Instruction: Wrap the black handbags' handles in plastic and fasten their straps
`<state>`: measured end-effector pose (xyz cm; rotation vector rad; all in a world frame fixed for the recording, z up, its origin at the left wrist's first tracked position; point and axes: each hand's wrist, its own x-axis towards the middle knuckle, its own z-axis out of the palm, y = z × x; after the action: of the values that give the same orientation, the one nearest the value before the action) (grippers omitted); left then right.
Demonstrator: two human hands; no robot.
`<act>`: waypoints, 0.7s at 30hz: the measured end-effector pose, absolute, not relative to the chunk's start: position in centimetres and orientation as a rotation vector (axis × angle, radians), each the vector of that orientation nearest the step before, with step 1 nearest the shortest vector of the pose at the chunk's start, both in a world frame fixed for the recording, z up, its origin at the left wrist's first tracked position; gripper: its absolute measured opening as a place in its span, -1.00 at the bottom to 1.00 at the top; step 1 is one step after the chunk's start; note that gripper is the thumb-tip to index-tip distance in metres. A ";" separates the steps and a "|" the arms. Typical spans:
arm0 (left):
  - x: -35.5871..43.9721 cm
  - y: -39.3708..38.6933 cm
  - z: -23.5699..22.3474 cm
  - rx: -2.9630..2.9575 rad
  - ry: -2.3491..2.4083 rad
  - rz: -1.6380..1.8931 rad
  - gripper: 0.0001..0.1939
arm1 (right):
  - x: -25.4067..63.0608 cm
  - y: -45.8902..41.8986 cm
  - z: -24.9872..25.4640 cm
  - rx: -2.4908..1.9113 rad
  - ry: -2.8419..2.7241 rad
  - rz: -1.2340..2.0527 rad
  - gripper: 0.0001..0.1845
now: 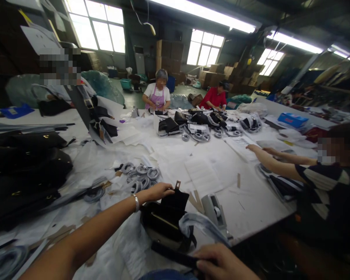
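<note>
A small black handbag [160,221] stands in front of me at the near edge of the table, its flap [175,200] raised. A metal clasp piece [177,184] sticks up from the flap's end. My left hand [160,190], with a bracelet at the wrist, reaches over the bag and is closed on the flap's edge. Low in the view, my right hand [221,262] is closed around a black strap [175,254] that runs left across the bag's front. A plastic-wrapped grey handle or strap [202,223] curves out from the bag's right side.
A grey tape dispenser [214,212] stands right of the bag. Wrapped strap coils [141,175] lie behind my left hand. Black bags [20,167] are piled at left; more bags [192,122] lie across the table. A co-worker's arms [277,159] reach in from the right; others work opposite.
</note>
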<state>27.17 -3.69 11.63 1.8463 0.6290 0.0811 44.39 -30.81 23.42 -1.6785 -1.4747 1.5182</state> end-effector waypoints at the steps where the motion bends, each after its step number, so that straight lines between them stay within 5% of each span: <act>1: 27.8 -3.5 11.2 1.831 0.663 0.086 -0.73 | 43.1 -29.6 21.9 -1.683 -1.507 1.481 -0.77; 6: 29.1 -3.9 9.9 1.683 0.775 0.105 -0.71 | 38.7 -23.6 13.3 -1.529 -1.544 1.354 -0.88; 10: 26.7 -3.0 10.8 1.483 0.888 0.222 -0.73 | 39.0 -20.2 8.7 -1.542 -1.421 1.381 -0.69; 15: 18.5 -3.9 11.1 1.133 1.221 0.508 -0.71 | 39.6 -19.5 7.6 -1.463 -1.304 1.467 -0.50; 21: 13.8 -11.4 6.3 0.594 1.340 0.582 -0.64 | 38.5 -20.3 8.5 -1.402 -1.255 1.570 -0.42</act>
<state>13.83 -11.36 6.30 0.5938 1.3401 0.5816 38.54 -20.33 8.52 -1.4021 -1.2553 1.5698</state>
